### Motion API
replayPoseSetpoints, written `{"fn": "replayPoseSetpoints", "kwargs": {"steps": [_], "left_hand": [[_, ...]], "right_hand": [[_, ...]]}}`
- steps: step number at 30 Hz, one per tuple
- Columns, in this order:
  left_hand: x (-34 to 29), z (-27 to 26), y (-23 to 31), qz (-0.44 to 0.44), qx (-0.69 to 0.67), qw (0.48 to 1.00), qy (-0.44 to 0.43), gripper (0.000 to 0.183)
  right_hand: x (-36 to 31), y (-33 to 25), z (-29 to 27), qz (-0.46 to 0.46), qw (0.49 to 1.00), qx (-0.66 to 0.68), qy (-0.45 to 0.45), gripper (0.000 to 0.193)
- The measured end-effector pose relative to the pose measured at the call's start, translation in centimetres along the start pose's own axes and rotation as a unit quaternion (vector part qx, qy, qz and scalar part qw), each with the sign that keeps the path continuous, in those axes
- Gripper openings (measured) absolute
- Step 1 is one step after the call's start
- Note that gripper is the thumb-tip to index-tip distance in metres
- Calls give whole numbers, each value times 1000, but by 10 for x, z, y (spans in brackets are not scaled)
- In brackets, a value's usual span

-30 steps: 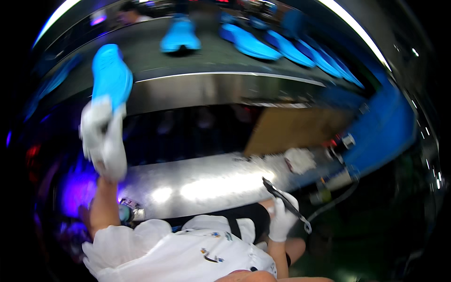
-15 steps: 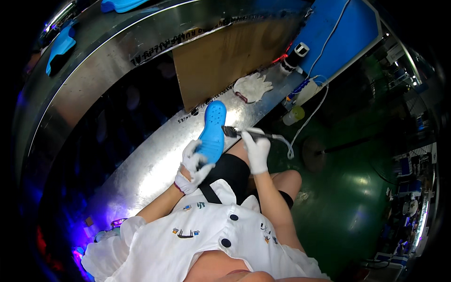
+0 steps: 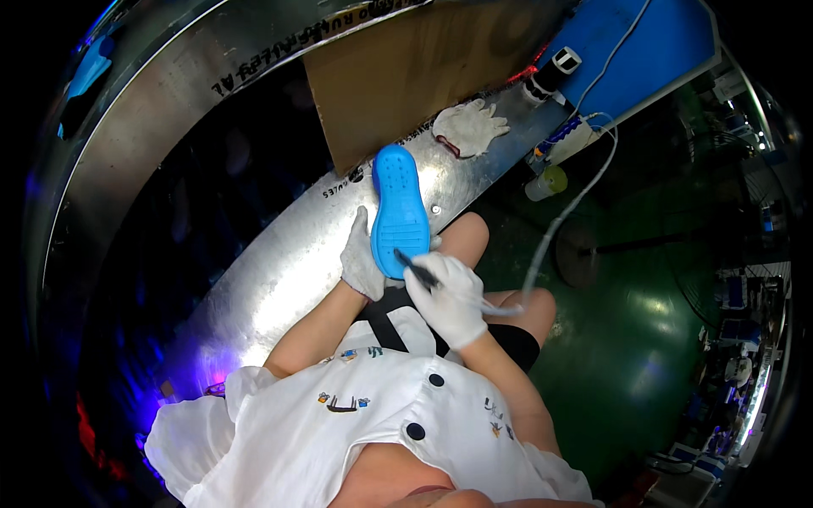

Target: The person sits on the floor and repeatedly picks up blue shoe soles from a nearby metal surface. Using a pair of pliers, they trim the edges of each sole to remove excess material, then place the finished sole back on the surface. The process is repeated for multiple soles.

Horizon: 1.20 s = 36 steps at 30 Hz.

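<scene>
The white-gloved left hand (image 3: 362, 258) grips a bright blue, rounded shoe sole (image 3: 400, 207) over the silver metal bench (image 3: 279, 245), while the white-gloved right hand (image 3: 449, 305), closed round a slim black brush (image 3: 423, 276), has shifted from the sole's side to its near end, where work now centres.

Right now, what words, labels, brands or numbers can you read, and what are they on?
I won't copy wording or brands, but writing stands here:
Metal panel: black capital letters along its lower edge.
Metal bench: smaller black letters, beside the blue sole.
Cardboard: large faint mark, too dim to read.
White shirt: stitched marks, too small to read.
</scene>
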<state>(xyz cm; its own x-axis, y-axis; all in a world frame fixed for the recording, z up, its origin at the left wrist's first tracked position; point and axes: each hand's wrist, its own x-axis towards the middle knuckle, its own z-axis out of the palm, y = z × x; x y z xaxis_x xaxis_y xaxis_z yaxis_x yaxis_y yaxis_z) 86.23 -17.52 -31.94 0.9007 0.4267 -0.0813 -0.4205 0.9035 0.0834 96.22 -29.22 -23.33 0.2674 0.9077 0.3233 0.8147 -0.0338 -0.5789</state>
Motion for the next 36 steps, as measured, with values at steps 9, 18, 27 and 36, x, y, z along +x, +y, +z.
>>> {"fn": "replayPoseSetpoints", "kwargs": {"steps": [9, 18, 27, 36], "left_hand": [[-10, 41, -18, 46, -27, 999, 8, 77], [-4, 20, -9, 54, -23, 995, -83, 75], [-8, 43, 1, 56, 14, 988, -141, 89], [-8, 63, 23, 37, 61, 993, -97, 82]], "right_hand": [[32, -17, -10, -199, 973, 22, 111, 19], [14, -26, -17, -240, 961, 81, 111, 8], [2, -40, -17, -213, 960, 146, 110, 13], [-11, -38, -5, -119, 957, 248, 88, 18]]}}
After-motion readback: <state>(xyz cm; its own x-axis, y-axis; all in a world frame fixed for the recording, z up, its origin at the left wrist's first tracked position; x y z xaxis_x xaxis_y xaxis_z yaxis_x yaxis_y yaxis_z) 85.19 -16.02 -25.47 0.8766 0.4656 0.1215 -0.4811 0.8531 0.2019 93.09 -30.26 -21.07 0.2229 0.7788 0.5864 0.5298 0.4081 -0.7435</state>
